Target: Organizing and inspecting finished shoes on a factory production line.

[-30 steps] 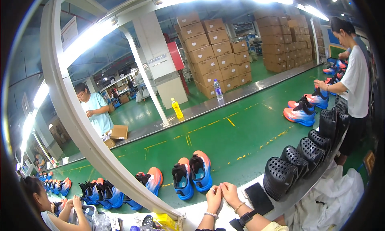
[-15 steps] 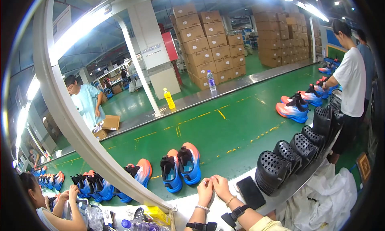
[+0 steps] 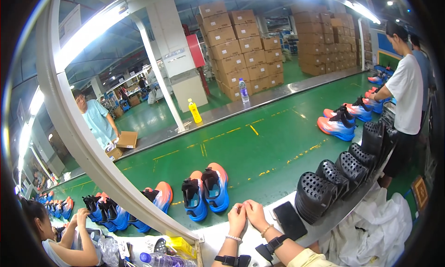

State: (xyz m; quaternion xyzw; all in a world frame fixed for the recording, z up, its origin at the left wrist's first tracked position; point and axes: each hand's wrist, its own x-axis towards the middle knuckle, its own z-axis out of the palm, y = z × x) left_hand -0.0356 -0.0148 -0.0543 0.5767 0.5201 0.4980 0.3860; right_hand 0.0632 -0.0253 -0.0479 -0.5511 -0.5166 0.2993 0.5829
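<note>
My left hand (image 3: 237,219) and my right hand (image 3: 254,213) meet at the fingertips over the near white ledge. The fingers of both are curled in, and anything pinched between them is too small or hidden to make out. Just beyond and to the left, a pair of sneakers in orange, blue and black (image 3: 216,188) stands on the green conveyor belt (image 3: 259,151), apart from my hands. Beside my right hand lies a black smartphone (image 3: 290,220). Black straps circle both wrists.
Stacked black perforated clogs (image 3: 317,197) line the ledge at right. A white post (image 3: 116,179) slants across the left, with more sneakers (image 3: 157,197) behind it. Co-workers sit at left (image 3: 69,241) and stand at right (image 3: 405,90). A purple-capped bottle (image 3: 160,259) lies lower left.
The near pair of sneakers has shifted slightly left with the belt. My hands stay together in almost the same place. The far-left person's head and arm have moved a little.
</note>
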